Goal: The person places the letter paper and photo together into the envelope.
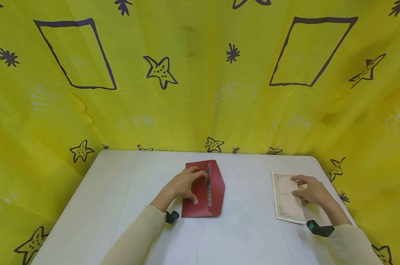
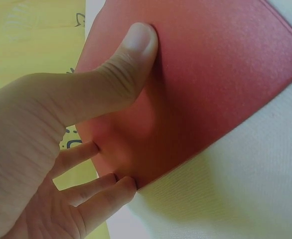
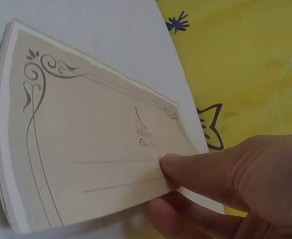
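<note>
A red envelope (image 1: 200,206) lies on the white table with its pointed flap folded out to the right. A narrow grey patterned strip (image 1: 209,195) shows along its mouth. My left hand (image 1: 185,183) rests over the envelope, thumb pressing its face and fingers spread, one fingertip right at the mouth. In the left wrist view, other fingertips touch the red paper near its edge. To the right, my right hand (image 1: 310,189) pinches the edge of a cream card (image 3: 106,124) between thumb and fingers. Scrollwork borders the card, with a small sailboat drawing and ruled lines inside; its left edge looks layered.
The white table (image 1: 246,235) ends at the back against a yellow curtain (image 1: 193,106) printed with starfish and shells. The curtain also hangs along both sides. A dark wrist camera (image 1: 320,229) sits by the right sleeve, another (image 1: 172,217) by the left.
</note>
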### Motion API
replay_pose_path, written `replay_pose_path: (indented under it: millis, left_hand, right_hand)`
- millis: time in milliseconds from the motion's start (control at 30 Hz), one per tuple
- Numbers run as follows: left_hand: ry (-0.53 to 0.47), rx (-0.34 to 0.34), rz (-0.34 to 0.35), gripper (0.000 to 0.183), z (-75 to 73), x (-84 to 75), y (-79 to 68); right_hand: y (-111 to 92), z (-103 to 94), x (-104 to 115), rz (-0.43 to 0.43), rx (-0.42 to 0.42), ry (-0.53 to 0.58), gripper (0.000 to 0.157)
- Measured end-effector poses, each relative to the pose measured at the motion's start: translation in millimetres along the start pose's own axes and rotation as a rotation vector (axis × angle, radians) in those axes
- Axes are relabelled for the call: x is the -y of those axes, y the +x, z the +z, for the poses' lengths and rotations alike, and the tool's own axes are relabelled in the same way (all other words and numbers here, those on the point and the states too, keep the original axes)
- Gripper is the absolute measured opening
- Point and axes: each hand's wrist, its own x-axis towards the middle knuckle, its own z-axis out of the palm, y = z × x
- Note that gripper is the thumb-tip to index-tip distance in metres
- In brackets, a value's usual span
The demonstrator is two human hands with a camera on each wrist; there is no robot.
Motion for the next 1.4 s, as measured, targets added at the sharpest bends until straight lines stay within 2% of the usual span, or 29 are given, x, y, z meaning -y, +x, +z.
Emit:
replay_pose_path:
  millis: [300,633,967,1400]
  left_hand:
    - [-0.002,0.003,-0.009,0.084,1.0,-0.5,-1.0]
    - [0.003,0.000,0.002,0.084,0.1,-0.9,-1.7]
    - [0.015,-0.017,0.028,0.083,0.6,0.4,0.1]
    - [0.027,-0.017,0.027,0.083,0.3,0.0,-0.6]
  right_hand:
    - [-6.2,5.1,-5.4,-0.058,0.036,0.164,0.061]
    - [-9.3,1.2,-2.2,-0.155,-0.004,0.232,0.060]
    - [-6.6,-12.8,21.5,-0.238,-0.001,0.307,0.061]
    - [6.7,1.2,60.1,-0.269,0.043,0.397,0.062]
